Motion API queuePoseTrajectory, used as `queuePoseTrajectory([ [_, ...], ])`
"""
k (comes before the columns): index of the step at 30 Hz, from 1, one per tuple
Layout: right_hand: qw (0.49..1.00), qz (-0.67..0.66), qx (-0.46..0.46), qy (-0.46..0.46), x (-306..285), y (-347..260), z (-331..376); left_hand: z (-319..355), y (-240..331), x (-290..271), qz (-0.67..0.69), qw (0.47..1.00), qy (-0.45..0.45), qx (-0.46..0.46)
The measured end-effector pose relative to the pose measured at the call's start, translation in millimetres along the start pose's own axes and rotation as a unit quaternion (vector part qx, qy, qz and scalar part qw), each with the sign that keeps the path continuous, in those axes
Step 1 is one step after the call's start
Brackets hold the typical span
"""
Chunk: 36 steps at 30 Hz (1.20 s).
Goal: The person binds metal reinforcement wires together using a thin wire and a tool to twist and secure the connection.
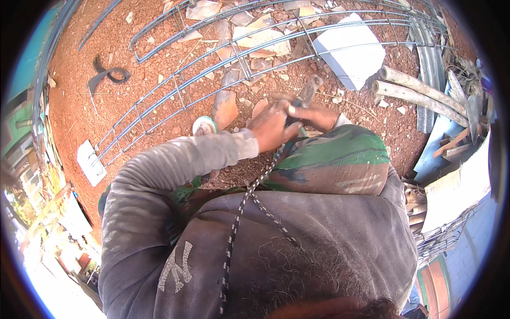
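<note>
A pair of rusty-headed pincers (309,89) with dark handles points up and away in front of my knee. My left hand (270,127) closes around the handle area from the left, its fingers curled. From the right, my right hand (319,117) meets it, with the thumb pressed along the handle; its other fingers are partly hidden. Just beyond both hands, a long rebar cage (240,53) of thin steel bars with wire stirrups curves across the ground. Below the hands, my knee in camouflage trousers (340,154) is raised.
A white block (350,53) lies by the cage's right part, and a smaller white block (91,162) at its left end. Bamboo poles (419,93) and corrugated sheet (429,69) lie right. Broken tiles (260,37) and a black strap loop (109,75) lie on red soil.
</note>
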State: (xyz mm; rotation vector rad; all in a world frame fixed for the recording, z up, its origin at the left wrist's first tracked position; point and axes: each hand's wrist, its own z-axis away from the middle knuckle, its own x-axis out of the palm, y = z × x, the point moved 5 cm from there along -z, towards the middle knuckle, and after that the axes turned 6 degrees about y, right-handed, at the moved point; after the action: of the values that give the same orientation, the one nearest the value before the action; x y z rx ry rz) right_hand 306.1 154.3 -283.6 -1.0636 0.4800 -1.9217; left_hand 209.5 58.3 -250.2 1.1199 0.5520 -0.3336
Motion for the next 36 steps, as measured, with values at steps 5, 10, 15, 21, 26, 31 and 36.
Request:
queuePoseTrajectory([
  [5,0.981,-0.024,0.079,0.174,-33.5,-31.0,38.2,-52.3,25.0,-3.5,0.016,0.992,-0.105,0.062],
  [10,0.886,0.326,0.152,0.291,-109.4,29.2,107.2,-145.9,3.7,-50.1,-0.029,0.999,0.013,-0.026],
  [15,0.906,0.037,0.206,0.367,-83.6,-3.5,143.0,-201.3,-27.8,-11.3,0.04,0.979,-0.094,-0.175],
  [21,0.795,0.431,0.17,0.392,-100.4,-78.8,141.3,-214.2,-61.4,17.7,0.388,0.881,-0.163,-0.216],
  [26,0.673,0.656,0.107,0.324,-117.7,-120.1,98.0,-224.1,-70.5,23.6,0.289,0.946,-0.124,-0.079],
  [31,0.704,0.627,0.103,0.316,-144.6,-125.4,95.5,-226.1,-61.8,21.5,0.217,0.972,-0.088,-0.02],
  [36,0.484,0.762,0.26,0.344,-138.8,-183.4,118.8,-231.9,-72.7,21.6,0.175,0.984,-0.028,0.028],
])
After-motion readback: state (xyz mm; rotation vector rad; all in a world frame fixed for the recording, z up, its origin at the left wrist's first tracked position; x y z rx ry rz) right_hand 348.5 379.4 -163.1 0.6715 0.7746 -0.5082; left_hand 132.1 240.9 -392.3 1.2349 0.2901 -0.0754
